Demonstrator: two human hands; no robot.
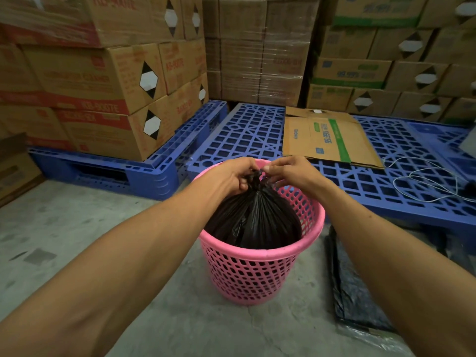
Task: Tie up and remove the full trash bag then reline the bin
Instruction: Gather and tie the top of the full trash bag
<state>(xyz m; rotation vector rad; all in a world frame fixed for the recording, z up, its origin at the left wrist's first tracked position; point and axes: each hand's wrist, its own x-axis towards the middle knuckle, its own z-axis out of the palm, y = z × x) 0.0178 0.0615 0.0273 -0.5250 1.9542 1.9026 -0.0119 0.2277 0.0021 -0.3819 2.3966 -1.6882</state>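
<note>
Two bare forearms reaching in from the bottom edge, elbows cut off. Folded dark plastic sheet (355, 287) on concrete floor (77, 228), partly hidden behind right arm. Pink bin (257, 274) holding black bag (255, 220), lower part masked by mesh. Left hand (231, 173) and right hand (291, 172) pinching gathered neck; knot unclear. Beyond, blue pallets (247, 135), flattened carton (329, 137), blurred stacked boxes (103, 81)

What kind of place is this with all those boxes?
Probably a warehouse or stockroom: cardboard boxes are stacked high on blue plastic pallets over a bare concrete floor.
</note>
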